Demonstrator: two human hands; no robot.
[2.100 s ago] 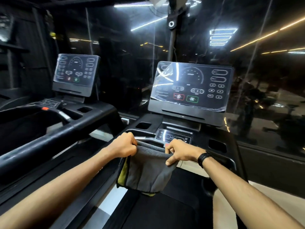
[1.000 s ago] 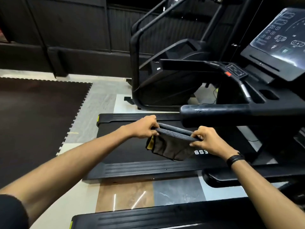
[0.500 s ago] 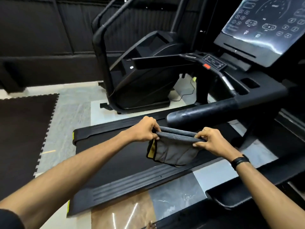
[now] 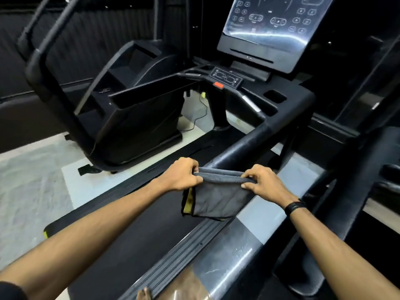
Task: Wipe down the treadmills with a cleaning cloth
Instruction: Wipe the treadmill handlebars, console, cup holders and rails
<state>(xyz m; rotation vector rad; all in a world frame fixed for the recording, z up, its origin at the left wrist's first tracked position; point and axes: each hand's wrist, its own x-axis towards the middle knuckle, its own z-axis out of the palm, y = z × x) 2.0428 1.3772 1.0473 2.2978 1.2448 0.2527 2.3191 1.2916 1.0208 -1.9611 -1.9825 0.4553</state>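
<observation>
The folded grey microfibre cleaning cloth with a yellow inner face (image 4: pixel 216 200) hangs in the air between both hands, just in front of the near end of the black padded side handrail (image 4: pixel 242 146) of the black treadmill (image 4: pixel 287 105) ahead, not yet touching it. The left hand (image 4: pixel 180 177) has its grip pinched closed on the cloth's upper left edge, and the right hand (image 4: pixel 263 185) pinches the upper right edge, so the top hem is stretched taut between the 2. To wipe well, I judge the cloth should be draped over the rail, wrapped around it, and drawn along its length with steady pressure. Below lies the dark running belt (image 4: pixel 134 230) with its ribbed side rail (image 4: pixel 179 256), then pale marbled floor tiles (image 4: pixel 32 191). Beyond stand the glossy touch console (image 4: pixel 270 29) and a black stair-climber machine (image 4: pixel 134 109) against dark wall panels.
</observation>
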